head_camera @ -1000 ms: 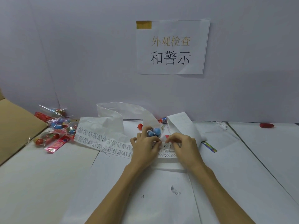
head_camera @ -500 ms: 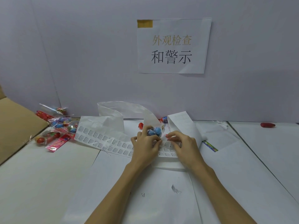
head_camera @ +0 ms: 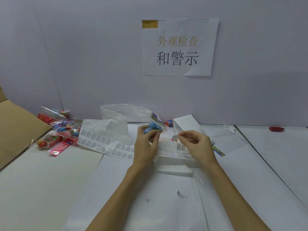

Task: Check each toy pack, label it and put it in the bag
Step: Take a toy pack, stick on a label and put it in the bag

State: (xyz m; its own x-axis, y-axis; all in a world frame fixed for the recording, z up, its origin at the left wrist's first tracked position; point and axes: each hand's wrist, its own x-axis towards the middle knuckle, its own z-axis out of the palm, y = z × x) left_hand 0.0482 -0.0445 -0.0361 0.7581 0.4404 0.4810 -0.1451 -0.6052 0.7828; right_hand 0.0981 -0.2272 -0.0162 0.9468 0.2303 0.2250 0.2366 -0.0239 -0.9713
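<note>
Curled round a toy pack [head_camera: 154, 129], the left hand [head_camera: 146, 147] holds its blue balls lifted just above the label sheet [head_camera: 106, 142], while the right hand [head_camera: 198, 145] pinches a small label [head_camera: 175, 137] between thumb and fingertip, raised off the sheet and just beside the pack without touching it. Nearest the camera both forearms reach over white paper [head_camera: 158, 197] covering the table. Under the hands the label sheet runs from the left across to the right, its printed rows showing on the left part. Left of it lies a pile of packs [head_camera: 60, 132] in clear and red wrapping, beside a brown cardboard flap [head_camera: 18, 127]. Behind the hands stands the white bag [head_camera: 120, 115], its mouth open, with a folded white paper strip [head_camera: 186, 124] to its right. Far right on the table rests a small red thing [head_camera: 276, 129]. On the wall hangs a paper sign [head_camera: 180, 47] with Chinese characters
</note>
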